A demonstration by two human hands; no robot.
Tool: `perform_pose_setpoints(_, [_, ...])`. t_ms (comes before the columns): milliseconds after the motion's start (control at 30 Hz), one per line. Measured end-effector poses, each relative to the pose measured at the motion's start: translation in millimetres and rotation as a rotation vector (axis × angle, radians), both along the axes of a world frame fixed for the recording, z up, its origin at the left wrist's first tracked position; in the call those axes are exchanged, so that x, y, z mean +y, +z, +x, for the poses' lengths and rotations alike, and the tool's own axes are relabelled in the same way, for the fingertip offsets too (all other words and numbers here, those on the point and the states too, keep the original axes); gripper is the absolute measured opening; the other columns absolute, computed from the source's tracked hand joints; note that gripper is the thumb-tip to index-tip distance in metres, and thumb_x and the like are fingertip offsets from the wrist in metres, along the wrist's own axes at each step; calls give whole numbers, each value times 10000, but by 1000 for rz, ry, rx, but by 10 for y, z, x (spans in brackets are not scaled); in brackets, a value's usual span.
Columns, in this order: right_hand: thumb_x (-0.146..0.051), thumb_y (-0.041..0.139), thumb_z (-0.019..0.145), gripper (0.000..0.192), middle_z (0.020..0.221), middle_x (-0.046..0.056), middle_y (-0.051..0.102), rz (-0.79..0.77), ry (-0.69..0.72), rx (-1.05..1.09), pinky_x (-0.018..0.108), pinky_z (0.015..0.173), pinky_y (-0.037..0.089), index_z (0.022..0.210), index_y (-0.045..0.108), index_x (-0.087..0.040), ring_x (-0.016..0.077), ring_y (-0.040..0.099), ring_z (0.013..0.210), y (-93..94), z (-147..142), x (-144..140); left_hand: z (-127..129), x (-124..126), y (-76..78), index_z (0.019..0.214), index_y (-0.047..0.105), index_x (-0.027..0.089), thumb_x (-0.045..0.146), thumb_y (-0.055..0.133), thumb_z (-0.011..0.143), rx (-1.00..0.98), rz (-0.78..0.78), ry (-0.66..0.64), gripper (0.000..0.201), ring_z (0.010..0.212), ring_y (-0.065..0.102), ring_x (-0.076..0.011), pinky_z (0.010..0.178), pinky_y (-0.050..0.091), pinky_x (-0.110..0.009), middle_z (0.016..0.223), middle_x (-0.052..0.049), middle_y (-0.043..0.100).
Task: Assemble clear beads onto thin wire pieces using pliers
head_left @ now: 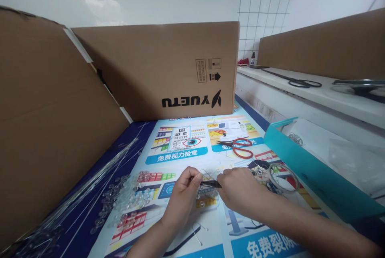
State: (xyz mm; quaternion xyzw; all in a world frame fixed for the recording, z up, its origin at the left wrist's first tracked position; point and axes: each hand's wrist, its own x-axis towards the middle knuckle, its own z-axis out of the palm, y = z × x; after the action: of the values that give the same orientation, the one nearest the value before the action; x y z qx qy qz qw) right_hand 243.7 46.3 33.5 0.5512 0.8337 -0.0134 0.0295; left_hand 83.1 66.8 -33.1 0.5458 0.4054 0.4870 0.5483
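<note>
My right hand (237, 188) is closed around a pair of dark, narrow-nosed pliers (211, 184), whose tips point left. At those tips, the thumb and fingers of my left hand (186, 188) pinch thin wire. Fine loops of the wire curve up behind the fingers. A few clear beads (202, 203) show just below the pliers, partly hidden between my hands. Exactly where the jaws grip the wire is too small to tell. Red-handled scissors (240, 146) lie beyond my right hand, and a roll of clear tape or wire (283, 178) rests to its right.
Many clear beads (132, 194) are heaped on the left of the printed sheet (177, 162). Long thin wires (99, 178) lie along the left edge. Cardboard panels (156, 65) stand left and behind. A teal box (306, 170) with plastic bags sits right, below a ledge holding black scissors (300, 83).
</note>
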Motion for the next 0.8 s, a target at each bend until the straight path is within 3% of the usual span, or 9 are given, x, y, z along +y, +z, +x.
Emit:
perform_pose_setpoints(367, [-299, 391, 805, 271, 784, 111, 656, -72, -2, 7, 320, 582, 400, 799, 628, -166, 240, 613, 688, 56, 6, -4, -36, 35, -55, 723, 444, 174, 305, 482, 839, 16, 0, -64, 179, 666, 404, -113, 608, 321, -212, 713, 21, 438])
perform_pose_setpoints(800, [-349, 371, 823, 327, 817, 130, 653, -110, 5, 9, 335, 604, 413, 824, 635, -155, 254, 614, 720, 66, 4, -18, -80, 57, -1, 697, 455, 174, 269, 460, 845, 162, 73, -113, 176, 679, 411, -118, 632, 325, -225, 706, 18, 444])
